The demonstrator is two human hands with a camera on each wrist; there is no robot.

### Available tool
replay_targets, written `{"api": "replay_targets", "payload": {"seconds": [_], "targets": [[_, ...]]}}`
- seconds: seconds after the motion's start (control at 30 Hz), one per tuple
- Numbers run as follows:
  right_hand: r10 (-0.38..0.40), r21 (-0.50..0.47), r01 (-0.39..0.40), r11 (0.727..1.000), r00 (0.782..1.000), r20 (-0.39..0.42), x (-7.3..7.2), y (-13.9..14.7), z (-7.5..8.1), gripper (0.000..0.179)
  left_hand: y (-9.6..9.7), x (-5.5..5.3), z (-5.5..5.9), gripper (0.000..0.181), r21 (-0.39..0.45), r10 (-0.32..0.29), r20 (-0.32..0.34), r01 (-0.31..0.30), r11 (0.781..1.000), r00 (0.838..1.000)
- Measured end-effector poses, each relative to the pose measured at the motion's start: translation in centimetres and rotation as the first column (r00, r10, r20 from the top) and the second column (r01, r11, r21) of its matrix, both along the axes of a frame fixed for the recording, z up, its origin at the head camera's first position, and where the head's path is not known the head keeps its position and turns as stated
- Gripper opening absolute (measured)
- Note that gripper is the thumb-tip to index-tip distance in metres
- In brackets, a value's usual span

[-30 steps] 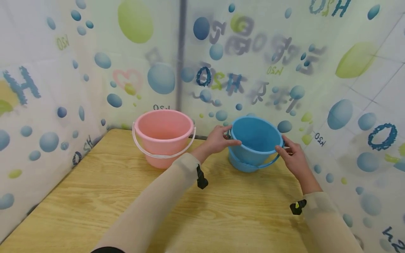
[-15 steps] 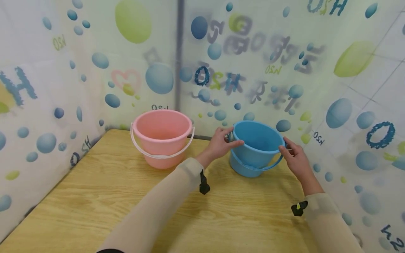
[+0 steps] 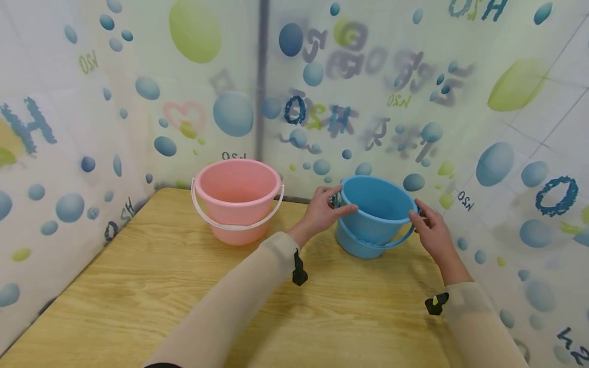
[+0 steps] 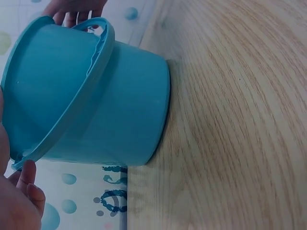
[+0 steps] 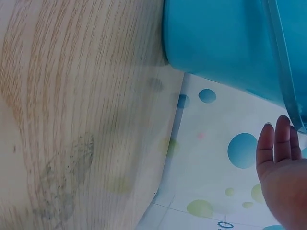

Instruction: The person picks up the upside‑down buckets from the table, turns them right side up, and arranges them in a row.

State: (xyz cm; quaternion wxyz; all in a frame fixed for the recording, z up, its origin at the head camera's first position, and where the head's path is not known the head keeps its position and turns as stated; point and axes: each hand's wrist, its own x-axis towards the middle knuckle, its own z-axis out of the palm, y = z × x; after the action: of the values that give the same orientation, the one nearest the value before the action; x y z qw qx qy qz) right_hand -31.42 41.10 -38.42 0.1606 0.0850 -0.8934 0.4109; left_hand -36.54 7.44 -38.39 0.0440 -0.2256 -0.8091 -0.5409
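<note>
A blue bucket (image 3: 375, 225) stands upright on the wooden table (image 4: 225, 120), its handle hanging down across the front. At the bucket's left side, my left hand (image 3: 319, 209) grips the rim, thumb along the front and fingers round the outside. My right hand (image 3: 432, 227) holds the opposite side of the rim beside the handle's end. The right wrist view shows its fingers (image 5: 282, 139) under the rim edge. In the left wrist view the bucket's base meets the tabletop. A pink bucket (image 3: 239, 217) with a white handle stands to the left, near my left forearm.
A curtain-like wall (image 3: 377, 76) printed with blue and green spots rises behind the table. Another printed wall (image 3: 515, 214) stands close to my right arm, and one (image 3: 83, 153) runs along the table's left edge.
Over the second, the blue bucket has come lower and slightly toward me and right, with both hands moving along on its rim. The pink bucket has stayed in place.
</note>
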Motion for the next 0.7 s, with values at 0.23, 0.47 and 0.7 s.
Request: {"api": "replay_targets", "payload": {"seconds": [0.23,0.47,0.7], "targets": [[0.007,0.01,-0.007,1.0,1.0,0.027,-0.02,-0.22,0.19,0.066,0.16,0.08,0.02,0.089,0.013,0.019,-0.004,-0.019,1.0,1.0],[-0.01,0.005,0.01,1.0,0.999,0.047,-0.32,-0.76,0.31,0.066,0.18,0.12,-0.08,0.09,0.023,0.034,0.015,-0.034,0.999,0.999],[-0.014,0.007,0.014,1.0,1.0,-0.007,-0.39,-0.39,-0.27,0.063,0.08,0.08,-0.26,0.091,0.035,0.04,0.007,-0.04,0.999,0.999]]}}
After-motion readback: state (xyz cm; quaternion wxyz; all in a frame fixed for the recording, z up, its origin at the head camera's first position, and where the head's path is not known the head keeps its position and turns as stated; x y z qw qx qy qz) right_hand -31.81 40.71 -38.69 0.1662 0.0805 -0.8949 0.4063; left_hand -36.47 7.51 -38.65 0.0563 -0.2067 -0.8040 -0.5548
